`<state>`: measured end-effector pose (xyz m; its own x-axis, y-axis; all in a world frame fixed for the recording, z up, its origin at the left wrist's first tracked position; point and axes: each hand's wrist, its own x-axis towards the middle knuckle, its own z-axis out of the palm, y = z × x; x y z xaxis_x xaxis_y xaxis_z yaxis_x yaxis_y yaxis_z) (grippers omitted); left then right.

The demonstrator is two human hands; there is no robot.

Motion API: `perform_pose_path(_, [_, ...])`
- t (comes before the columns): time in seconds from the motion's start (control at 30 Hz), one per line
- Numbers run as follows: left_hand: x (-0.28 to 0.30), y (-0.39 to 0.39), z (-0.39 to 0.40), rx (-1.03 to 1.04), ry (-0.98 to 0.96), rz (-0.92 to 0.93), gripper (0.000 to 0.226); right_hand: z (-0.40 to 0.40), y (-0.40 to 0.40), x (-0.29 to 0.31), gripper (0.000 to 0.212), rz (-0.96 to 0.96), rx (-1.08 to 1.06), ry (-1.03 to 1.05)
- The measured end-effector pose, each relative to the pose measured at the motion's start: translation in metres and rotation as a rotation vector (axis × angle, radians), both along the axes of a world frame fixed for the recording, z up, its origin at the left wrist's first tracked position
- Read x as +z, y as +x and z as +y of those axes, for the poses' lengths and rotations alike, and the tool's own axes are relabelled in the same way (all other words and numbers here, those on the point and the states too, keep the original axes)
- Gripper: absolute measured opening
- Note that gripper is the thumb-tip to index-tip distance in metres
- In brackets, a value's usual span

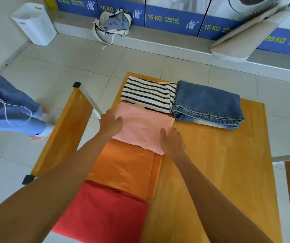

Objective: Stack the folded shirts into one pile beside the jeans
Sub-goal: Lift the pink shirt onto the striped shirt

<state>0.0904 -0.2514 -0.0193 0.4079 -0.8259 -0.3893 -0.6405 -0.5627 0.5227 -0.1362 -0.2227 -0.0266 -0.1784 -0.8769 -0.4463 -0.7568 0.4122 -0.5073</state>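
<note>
A wooden table [211,172] fills the centre and lower right of the frame; four folded shirts lie on it in a line running from the lower left toward the upper centre, each overlapping the next. Nearest the bottom edge lies the red shirt [102,213]; above it the orange shirt [123,167]; above that the pink shirt [144,127]; farthest up, the striped shirt [147,93], black on white. The folded jeans [209,104] lie at the right of the striped shirt, touching its right edge, in the upper centre-right of the frame.

The left hand [111,122] is at the left edge of the pink shirt, thumb on top of the cloth and fingers curled at the edge, gripping it; the right hand [171,140] is at the lower right corner of the same shirt, thumb on the cloth and fingers bent at the edge, gripping it likewise; whether the shirt is lifted off the table cannot be told.

Left of the table stands a wooden bench [65,130]; at the left edge of the frame, a second person's legs in blue trousers [9,106]; at the upper left, a white laundry basket [35,23]; at upper centre, a cloth bag [112,25] on the step before the blue-fronted washing machines [174,20].
</note>
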Motion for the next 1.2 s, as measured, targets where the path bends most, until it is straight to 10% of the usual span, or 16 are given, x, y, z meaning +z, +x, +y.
perform_pose_path(0.47, [-0.035, 0.014, -0.008, -0.067, 0.016, -0.013, 0.058, 0.002, 0.041, -0.036, 0.073, -0.169, -0.348, -0.101])
perform_pose_path(0.7, [-0.036, 0.011, -0.007, -0.016, -0.022, -0.007, 0.054, -0.001, 0.042, -0.031, 0.022, -0.283, -0.368, -0.167])
perform_pose_path(1.2, [0.025, 0.014, -0.101, -0.041, -0.520, 0.129, 0.042, -0.104, 0.025, 0.041, 0.040, -0.435, -0.275, -0.561])
